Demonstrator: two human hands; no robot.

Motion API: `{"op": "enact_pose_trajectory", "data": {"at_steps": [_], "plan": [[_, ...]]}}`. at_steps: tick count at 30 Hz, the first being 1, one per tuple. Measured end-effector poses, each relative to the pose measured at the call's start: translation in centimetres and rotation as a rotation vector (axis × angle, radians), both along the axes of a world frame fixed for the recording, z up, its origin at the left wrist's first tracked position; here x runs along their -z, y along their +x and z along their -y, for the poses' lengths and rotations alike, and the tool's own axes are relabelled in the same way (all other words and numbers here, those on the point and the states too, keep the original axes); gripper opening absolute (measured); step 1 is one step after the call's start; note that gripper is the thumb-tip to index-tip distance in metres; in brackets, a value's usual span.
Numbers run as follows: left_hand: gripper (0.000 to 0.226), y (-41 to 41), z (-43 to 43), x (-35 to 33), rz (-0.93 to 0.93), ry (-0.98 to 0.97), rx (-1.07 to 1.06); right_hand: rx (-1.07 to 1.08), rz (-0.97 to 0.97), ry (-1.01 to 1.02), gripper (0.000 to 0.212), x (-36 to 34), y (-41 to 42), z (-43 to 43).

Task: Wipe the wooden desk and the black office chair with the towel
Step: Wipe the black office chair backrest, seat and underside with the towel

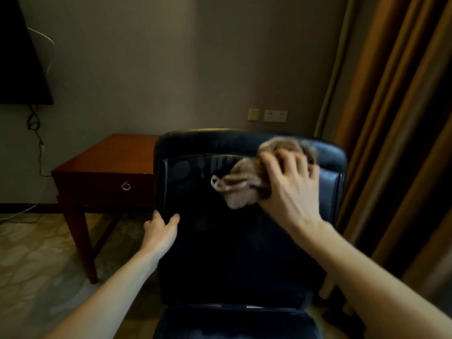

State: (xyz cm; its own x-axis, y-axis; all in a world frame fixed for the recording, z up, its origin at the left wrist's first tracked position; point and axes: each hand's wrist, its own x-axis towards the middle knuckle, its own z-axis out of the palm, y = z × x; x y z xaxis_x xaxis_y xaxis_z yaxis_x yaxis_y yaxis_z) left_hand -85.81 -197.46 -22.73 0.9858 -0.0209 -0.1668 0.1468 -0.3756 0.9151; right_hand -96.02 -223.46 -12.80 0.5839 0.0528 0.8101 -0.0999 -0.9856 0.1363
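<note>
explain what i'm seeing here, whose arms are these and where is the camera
There is no machine here: one camera sits on a person's head, looking forward and down at their two bare hands. The right hand holds a crumpled brownish cloth towel against the backrest of a black leather office chair. The left hand grips the backrest's left edge, likely to steady it. Behind, to the left, stands a reddish-brown wooden desk with a ring-pull drawer.
</note>
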Motion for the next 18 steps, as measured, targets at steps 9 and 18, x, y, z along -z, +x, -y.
{"op": "enact_pose_trajectory", "data": {"at_steps": [9,18], "plan": [[0.077,0.7,0.2,3.1,0.161,0.178,0.051,0.182,-0.083,0.199,0.068,6.4,7.0,-0.9],[0.074,1.0,-1.7,3.8,0.255,0.264,0.147,-0.148,-0.183,-0.056,0.064,8.1,4.3,-4.4]]}}
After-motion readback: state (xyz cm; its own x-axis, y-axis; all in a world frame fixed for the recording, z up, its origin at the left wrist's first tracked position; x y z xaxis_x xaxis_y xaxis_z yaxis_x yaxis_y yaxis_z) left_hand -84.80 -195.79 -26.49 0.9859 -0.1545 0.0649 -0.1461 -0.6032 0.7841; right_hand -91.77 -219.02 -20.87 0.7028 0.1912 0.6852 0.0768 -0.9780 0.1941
